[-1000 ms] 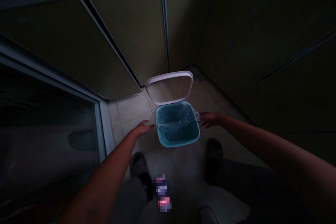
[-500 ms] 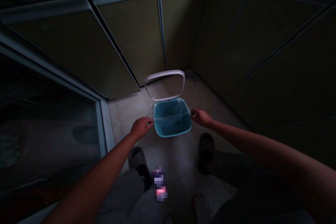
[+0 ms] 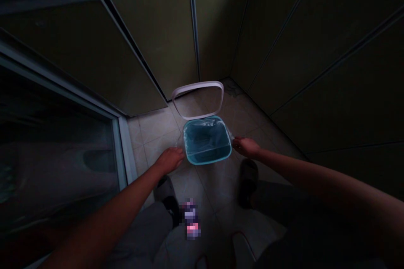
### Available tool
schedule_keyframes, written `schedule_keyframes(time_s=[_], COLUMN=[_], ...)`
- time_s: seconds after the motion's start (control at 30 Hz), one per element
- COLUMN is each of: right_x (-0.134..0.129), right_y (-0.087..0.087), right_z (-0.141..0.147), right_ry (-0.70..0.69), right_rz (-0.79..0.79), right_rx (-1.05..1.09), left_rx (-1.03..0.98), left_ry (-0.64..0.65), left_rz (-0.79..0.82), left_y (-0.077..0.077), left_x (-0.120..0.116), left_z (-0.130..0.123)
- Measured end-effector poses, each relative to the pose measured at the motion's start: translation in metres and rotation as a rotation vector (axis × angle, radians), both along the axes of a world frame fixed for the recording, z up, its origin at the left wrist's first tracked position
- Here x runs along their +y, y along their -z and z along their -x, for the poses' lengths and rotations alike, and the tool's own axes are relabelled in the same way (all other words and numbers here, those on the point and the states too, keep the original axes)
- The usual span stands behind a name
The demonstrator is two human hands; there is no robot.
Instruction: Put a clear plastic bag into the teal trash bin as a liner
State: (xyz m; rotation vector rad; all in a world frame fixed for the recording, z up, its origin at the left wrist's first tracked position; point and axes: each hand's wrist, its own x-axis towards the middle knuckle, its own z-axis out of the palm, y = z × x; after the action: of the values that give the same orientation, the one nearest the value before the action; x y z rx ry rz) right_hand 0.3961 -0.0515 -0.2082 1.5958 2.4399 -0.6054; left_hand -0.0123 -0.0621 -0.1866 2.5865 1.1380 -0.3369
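Over floor tiles (image 3: 154,134), blue bin (image 3: 206,145) between left hand (image 3: 170,160) and right hand (image 3: 246,147), fingers (image 3: 237,143) seemingly pinching liner (image 3: 206,122)

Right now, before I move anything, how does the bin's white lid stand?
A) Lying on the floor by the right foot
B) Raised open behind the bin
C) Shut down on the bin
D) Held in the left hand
B: the white lid stands raised behind the teal bin, leaving the bin's top uncovered.

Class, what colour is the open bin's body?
The bin is teal blue, best seen in the head view.
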Motion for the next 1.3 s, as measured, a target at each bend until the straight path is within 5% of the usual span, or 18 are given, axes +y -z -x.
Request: schedule_keyframes(time_s=[0.37, 0.67, 0.8, 1.0, 1.2, 1.3], right_x=[-0.026, -0.016, -0.009, 0.01, 0.043, 0.055], right_y=[-0.018, -0.001, 0.003, 0.002, 0.007, 0.003], right_z=[-0.016, -0.01, -0.008, 0.0, 0.007, 0.016], right_ry=[-0.26, -0.424, -0.394, -0.023, 0.429, 0.711], right_rz=[0.016, 0.033, 0.016, 0.005, 0.06, 0.24], right_rx=[-0.115, -0.146, -0.216, -0.147, 0.221, 0.423], left_rx=[0.043, 0.04, 0.072, 0.04, -0.25, -0.433], left_ry=[0.205, 0.317, 0.316, 0.02, -0.711, -0.867], left_rz=[0.049, 0.072, 0.046, 0.006, -0.035, 0.003], left_y=[-0.005, 0.001, 0.004, 0.015, 0.026, 0.038], left_x=[-0.019, -0.018, -0.013, 0.003, 0.044, 0.073], left_z=[0.007, 0.001, -0.001, 0.004, 0.003, -0.002])
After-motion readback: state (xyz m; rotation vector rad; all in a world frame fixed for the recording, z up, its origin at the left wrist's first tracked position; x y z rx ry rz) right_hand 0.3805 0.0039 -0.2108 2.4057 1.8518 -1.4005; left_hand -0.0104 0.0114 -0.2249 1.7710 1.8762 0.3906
